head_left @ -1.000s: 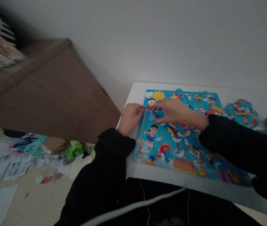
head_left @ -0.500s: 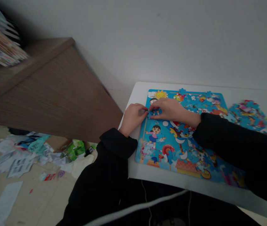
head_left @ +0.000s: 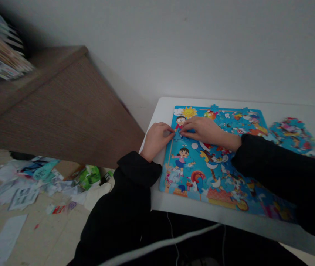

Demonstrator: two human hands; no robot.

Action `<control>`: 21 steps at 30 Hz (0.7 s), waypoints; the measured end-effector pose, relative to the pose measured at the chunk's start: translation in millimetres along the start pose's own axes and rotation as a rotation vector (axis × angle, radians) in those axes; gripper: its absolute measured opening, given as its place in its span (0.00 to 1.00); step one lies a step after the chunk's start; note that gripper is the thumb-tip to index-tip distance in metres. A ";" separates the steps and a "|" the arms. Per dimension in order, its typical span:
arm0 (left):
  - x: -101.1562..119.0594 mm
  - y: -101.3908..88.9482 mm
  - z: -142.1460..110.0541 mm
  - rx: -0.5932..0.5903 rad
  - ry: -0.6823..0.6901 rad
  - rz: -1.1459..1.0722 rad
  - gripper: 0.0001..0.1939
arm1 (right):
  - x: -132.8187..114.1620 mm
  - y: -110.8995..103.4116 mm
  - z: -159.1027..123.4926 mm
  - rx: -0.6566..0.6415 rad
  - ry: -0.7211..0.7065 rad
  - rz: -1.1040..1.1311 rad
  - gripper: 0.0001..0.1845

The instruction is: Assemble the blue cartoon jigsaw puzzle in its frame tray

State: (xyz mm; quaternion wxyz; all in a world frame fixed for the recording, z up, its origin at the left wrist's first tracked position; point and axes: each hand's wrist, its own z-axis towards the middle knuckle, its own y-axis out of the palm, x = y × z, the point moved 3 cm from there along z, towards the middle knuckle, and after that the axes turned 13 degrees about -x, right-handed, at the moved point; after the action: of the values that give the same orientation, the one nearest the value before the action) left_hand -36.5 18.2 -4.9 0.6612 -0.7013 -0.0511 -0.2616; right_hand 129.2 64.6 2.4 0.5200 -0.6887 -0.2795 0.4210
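A blue jigsaw puzzle (head_left: 190,142) with cartoon figures lies on a white table. Near its left edge, a blue puzzle piece (head_left: 177,135) sits tilted between my two hands. My left hand (head_left: 157,138) pinches the piece's left side, thumb and forefinger closed. From the right, my right hand (head_left: 202,129) reaches over the board with its fingertips closed at the piece's other side. Just above the piece shows a figure in red, and below it a girl figure (head_left: 182,157) in pink. My right hand and sleeve hide part of the board.
A heap of loose puzzle pieces (head_left: 293,136) lies right of the board. Two blue pieces rest at its top edge. A wooden cabinet (head_left: 63,111) stands at left, papers and wrappers (head_left: 49,177) litter the floor, and a white cable (head_left: 160,244) crosses below the table.
My right hand has shifted slightly right and back, uncovering more of the red-clad figure and the blue piece. My left hand has stayed nearly in place.
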 end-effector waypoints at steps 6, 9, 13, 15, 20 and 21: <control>-1.8 0.6 0.1 0.013 -0.007 0.011 0.02 | -0.1 0.5 -1.8 -0.009 -0.022 -0.001 0.17; -2.1 0.4 -0.1 0.020 -0.006 0.009 0.03 | 1.2 0.0 -2.0 -0.034 -0.063 0.017 0.17; -1.2 -1.8 -0.8 0.022 -0.010 0.005 0.04 | 4.7 -6.0 -4.4 -0.008 -0.064 0.051 0.17; -0.8 -3.1 -1.4 0.025 -0.016 0.002 0.05 | 7.1 -10.7 -8.0 0.028 -0.025 0.066 0.17; 0.8 -2.1 -3.0 0.011 0.078 -0.010 0.08 | 8.0 -13.1 -18.4 0.023 0.009 0.014 0.16; 1.0 -1.3 -3.2 0.001 0.105 -0.004 0.10 | 7.5 -11.4 -19.6 0.014 0.003 -0.004 0.16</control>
State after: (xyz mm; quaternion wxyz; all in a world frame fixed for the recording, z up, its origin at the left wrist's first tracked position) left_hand -37.1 15.0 -3.3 0.6626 -0.6862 -0.0179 -0.2995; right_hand 150.6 64.9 13.0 0.5260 -0.6850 -0.2771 0.4211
